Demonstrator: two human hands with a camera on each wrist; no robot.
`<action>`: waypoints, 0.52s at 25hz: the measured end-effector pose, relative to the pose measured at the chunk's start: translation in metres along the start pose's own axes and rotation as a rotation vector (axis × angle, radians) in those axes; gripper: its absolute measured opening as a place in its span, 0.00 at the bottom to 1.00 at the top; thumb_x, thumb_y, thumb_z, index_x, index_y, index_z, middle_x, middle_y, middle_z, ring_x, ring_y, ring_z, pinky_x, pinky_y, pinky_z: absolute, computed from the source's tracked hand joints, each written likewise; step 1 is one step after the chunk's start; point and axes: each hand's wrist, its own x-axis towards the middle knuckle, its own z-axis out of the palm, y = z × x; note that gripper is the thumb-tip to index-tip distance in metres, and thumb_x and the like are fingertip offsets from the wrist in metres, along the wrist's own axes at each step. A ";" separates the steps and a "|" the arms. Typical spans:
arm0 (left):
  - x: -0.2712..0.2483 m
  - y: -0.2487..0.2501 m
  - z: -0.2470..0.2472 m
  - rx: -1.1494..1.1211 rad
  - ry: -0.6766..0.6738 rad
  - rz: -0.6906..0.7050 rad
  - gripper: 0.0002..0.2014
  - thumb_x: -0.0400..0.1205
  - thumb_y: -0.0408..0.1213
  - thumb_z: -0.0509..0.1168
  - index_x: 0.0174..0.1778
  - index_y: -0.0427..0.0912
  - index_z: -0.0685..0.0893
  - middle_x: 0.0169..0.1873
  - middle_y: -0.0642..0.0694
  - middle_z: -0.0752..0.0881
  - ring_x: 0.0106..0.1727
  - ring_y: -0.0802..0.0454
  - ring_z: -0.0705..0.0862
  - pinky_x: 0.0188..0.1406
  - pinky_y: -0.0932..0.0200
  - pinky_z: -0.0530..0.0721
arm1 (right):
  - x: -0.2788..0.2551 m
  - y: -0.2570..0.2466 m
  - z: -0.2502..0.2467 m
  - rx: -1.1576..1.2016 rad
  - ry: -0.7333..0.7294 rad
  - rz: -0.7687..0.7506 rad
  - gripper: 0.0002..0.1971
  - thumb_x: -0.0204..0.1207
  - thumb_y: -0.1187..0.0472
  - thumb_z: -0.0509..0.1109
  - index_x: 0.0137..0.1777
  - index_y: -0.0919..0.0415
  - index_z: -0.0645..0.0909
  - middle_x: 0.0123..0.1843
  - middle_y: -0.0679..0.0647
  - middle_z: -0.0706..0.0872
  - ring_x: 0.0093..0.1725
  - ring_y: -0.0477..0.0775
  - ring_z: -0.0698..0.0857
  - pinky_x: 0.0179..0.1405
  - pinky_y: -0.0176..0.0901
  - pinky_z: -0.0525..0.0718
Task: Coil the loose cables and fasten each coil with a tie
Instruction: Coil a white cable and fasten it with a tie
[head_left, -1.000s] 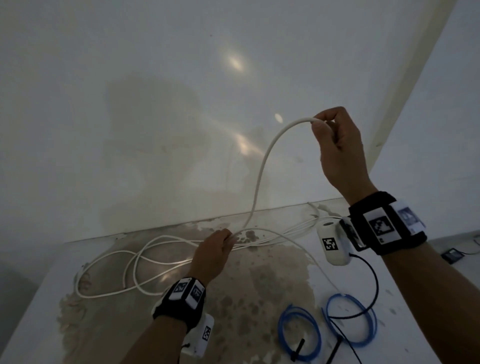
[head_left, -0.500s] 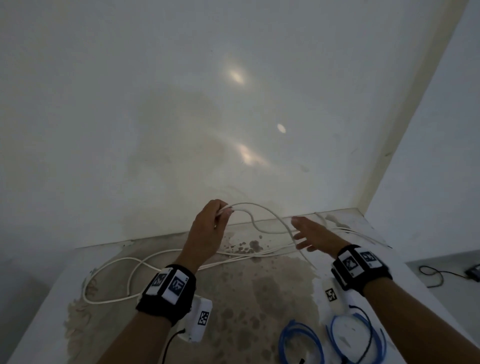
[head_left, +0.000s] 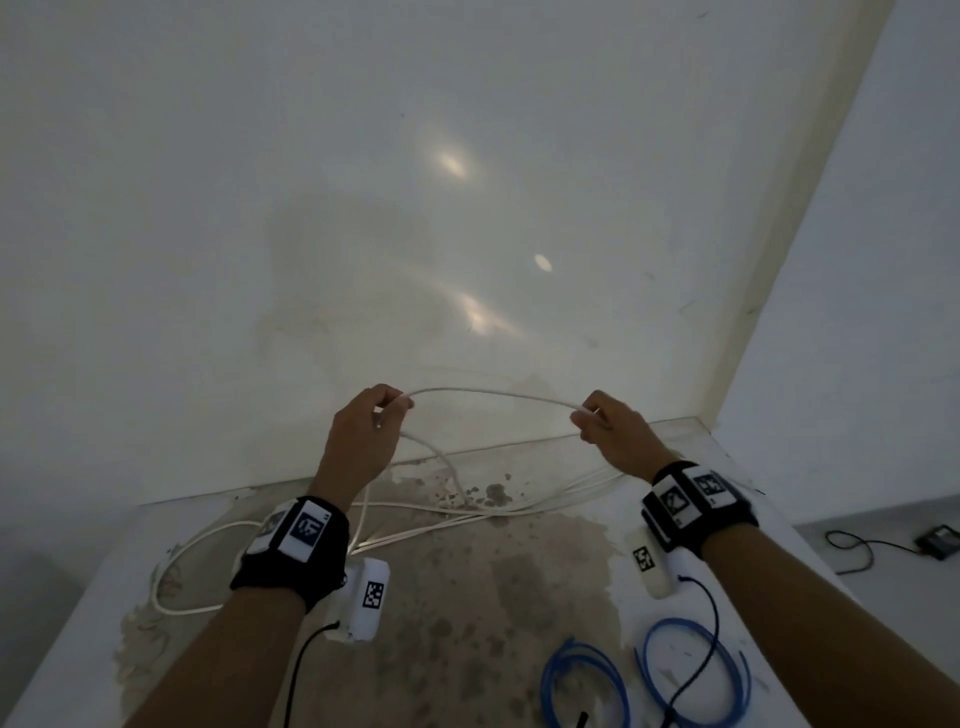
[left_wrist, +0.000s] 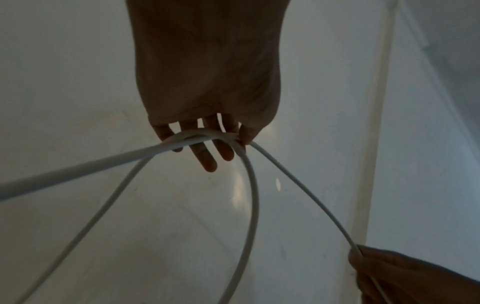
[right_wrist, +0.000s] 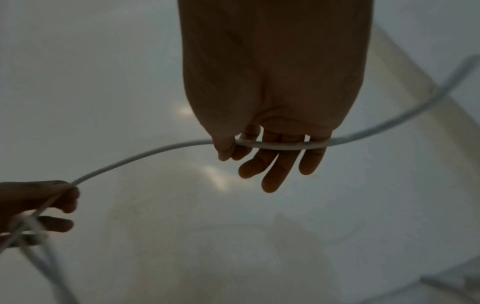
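Head view: both hands' fingers clamp the white cable (head_left: 493, 393); wristband tags (head_left: 305, 529) carry no readable writing.

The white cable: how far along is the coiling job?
Done, it seems: two blue coils lie on the table. In hand: the left hand holds loops of the white cable; the right hand pinches the next stretch. Left: much white cable lies loose, untied.

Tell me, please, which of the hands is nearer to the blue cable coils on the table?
The right hand: the blue cable coils lie below its forearm. The left hand is farther off, across the table.
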 end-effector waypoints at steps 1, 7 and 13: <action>0.003 -0.002 -0.006 0.018 0.007 -0.004 0.06 0.85 0.40 0.63 0.44 0.47 0.82 0.40 0.48 0.87 0.42 0.47 0.87 0.43 0.53 0.81 | 0.004 0.003 -0.013 -0.034 0.002 0.030 0.13 0.84 0.52 0.65 0.39 0.53 0.72 0.31 0.53 0.80 0.33 0.56 0.78 0.34 0.46 0.73; 0.020 0.031 -0.025 0.104 -0.267 0.018 0.09 0.89 0.41 0.54 0.49 0.45 0.78 0.33 0.45 0.80 0.31 0.47 0.83 0.33 0.56 0.79 | 0.016 -0.013 -0.082 -0.041 0.086 -0.017 0.07 0.83 0.59 0.66 0.43 0.56 0.78 0.30 0.49 0.74 0.29 0.49 0.70 0.32 0.41 0.68; 0.033 0.086 -0.014 -0.686 -0.202 -0.078 0.15 0.90 0.36 0.54 0.48 0.42 0.87 0.30 0.52 0.68 0.27 0.57 0.65 0.31 0.61 0.63 | 0.024 -0.025 -0.088 -0.201 0.204 -0.004 0.11 0.84 0.51 0.64 0.52 0.48 0.89 0.50 0.59 0.83 0.45 0.56 0.83 0.43 0.43 0.79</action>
